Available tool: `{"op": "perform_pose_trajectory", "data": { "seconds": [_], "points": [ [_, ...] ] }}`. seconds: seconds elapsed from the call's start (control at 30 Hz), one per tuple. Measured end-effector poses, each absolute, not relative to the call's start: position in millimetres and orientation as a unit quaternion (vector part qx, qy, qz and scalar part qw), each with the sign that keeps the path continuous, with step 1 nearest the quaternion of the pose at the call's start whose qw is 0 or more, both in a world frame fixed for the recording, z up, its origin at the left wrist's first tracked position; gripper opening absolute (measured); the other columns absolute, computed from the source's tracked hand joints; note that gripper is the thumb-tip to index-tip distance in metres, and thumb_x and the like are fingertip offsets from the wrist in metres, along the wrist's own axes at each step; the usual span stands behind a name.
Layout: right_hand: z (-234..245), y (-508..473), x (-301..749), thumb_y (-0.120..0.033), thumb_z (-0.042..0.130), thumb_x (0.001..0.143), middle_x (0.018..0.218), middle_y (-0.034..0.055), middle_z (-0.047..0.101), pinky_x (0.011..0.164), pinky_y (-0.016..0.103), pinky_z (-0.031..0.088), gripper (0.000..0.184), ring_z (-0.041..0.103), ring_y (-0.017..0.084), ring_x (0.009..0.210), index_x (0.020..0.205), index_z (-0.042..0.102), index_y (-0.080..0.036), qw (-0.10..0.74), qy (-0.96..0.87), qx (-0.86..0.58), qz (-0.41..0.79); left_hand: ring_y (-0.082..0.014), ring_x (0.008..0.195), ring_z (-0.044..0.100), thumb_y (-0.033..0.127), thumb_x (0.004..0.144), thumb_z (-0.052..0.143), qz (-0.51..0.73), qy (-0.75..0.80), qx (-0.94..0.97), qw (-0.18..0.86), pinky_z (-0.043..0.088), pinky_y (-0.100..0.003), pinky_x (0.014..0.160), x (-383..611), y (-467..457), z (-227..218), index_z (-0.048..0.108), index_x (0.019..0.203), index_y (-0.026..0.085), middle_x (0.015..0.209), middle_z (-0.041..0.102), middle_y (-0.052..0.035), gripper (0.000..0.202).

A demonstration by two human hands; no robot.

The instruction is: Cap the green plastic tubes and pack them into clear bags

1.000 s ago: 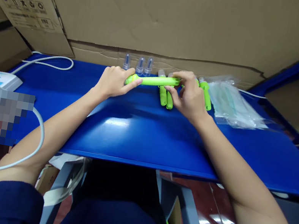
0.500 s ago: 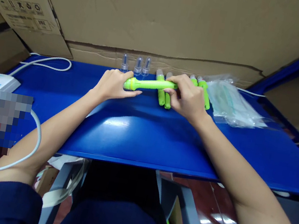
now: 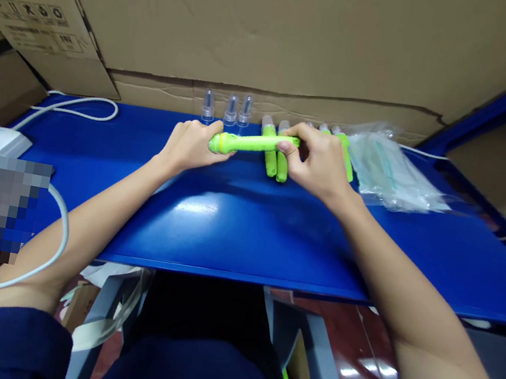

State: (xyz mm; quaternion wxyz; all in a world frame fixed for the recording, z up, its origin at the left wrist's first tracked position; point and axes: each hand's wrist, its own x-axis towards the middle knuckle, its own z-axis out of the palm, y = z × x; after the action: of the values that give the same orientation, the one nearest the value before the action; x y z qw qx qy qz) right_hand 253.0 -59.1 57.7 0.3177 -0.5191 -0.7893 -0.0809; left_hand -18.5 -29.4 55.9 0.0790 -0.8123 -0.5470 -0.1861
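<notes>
A lime-green plastic tube with a yellow ring near its left end lies nearly level between my hands, above the table. My left hand is closed around the ringed end, its fingertips partly hidden behind it. With thumb and fingers, my right hand pinches the other end. Behind the tube, a similar green tube with a clear cap rests on the table beside another capped green tube. More green tubes are partly covered by my right hand. Three clear plastic caps stand upright at the back.
Clear plastic bags lie right of the tubes on the blue table. A cardboard wall rises behind. At left are a white power strip and a white cable looping across my left forearm.
My left fingers have closed in further around the tube's ringed end. My right thumb and fingers have shifted slightly on the other end. The view has moved a little.
</notes>
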Motion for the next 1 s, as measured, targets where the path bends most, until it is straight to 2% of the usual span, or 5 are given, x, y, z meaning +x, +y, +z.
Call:
{"op": "perform_pose_trajectory", "data": {
  "seconds": [0.13, 0.27, 0.43, 0.73, 1.0],
  "points": [
    [54, -57, 250, -0.053, 0.049, 0.108, 0.091, 0.0105, 0.077, 0.072, 0.039, 0.050, 0.042, 0.070, 0.027, 0.077, 0.117, 0.074, -0.020, 0.334, -0.785, -0.521, -0.037, -0.0339, 0.097, 0.077, 0.066, 0.091, 0.068, -0.202, -0.538, -0.812, 0.104, 0.049, -0.036, 0.081, -23, -27, 57, 0.072, 0.121, 0.022, 0.093, 0.081, -0.0104, 0.054],
    [49, -58, 247, -0.053, 0.043, 0.111, 0.110, 0.0144, 0.078, 0.083, 0.044, 0.054, 0.045, 0.072, 0.031, 0.093, 0.129, 0.069, -0.022, 0.306, -0.789, -0.530, -0.065, -0.0364, 0.100, 0.076, 0.080, 0.091, 0.063, -0.189, -0.533, -0.817, 0.109, 0.046, -0.037, 0.083, -26, -27, 61, 0.068, 0.129, 0.018, 0.095, 0.079, -0.0133, 0.073],
    [47, -62, 243, -0.059, 0.040, 0.112, 0.125, 0.0174, 0.076, 0.085, 0.043, 0.055, 0.052, 0.073, 0.034, 0.106, 0.134, 0.067, -0.020, 0.247, -0.817, -0.513, -0.088, -0.0347, 0.096, 0.075, 0.081, 0.094, 0.060, -0.165, -0.501, -0.842, 0.114, 0.044, -0.036, 0.080, -27, -26, 59, 0.072, 0.122, 0.019, 0.096, 0.081, -0.0135, 0.069],
    [54, -66, 239, -0.061, 0.030, 0.113, 0.097, 0.0179, 0.079, 0.076, 0.043, 0.051, 0.062, 0.073, 0.036, 0.089, 0.112, 0.074, -0.018, 0.144, -0.817, -0.554, -0.076, -0.0360, 0.092, 0.079, 0.080, 0.096, 0.064, -0.120, -0.482, -0.860, 0.121, 0.038, -0.033, 0.072, -21, -26, 53, 0.074, 0.129, 0.022, 0.105, 0.085, -0.0156, 0.068],
    [49, -59, 242, -0.059, 0.039, 0.111, 0.093, 0.0137, 0.078, 0.071, 0.039, 0.047, 0.052, 0.070, 0.031, 0.082, 0.107, 0.074, -0.020, 0.210, -0.817, -0.535, -0.039, -0.0362, 0.095, 0.079, 0.088, 0.093, 0.061, -0.132, -0.490, -0.853, 0.122, 0.042, -0.034, 0.073, -20, -28, 54, 0.071, 0.130, 0.019, 0.108, 0.084, -0.0173, 0.079]
  ]
}}
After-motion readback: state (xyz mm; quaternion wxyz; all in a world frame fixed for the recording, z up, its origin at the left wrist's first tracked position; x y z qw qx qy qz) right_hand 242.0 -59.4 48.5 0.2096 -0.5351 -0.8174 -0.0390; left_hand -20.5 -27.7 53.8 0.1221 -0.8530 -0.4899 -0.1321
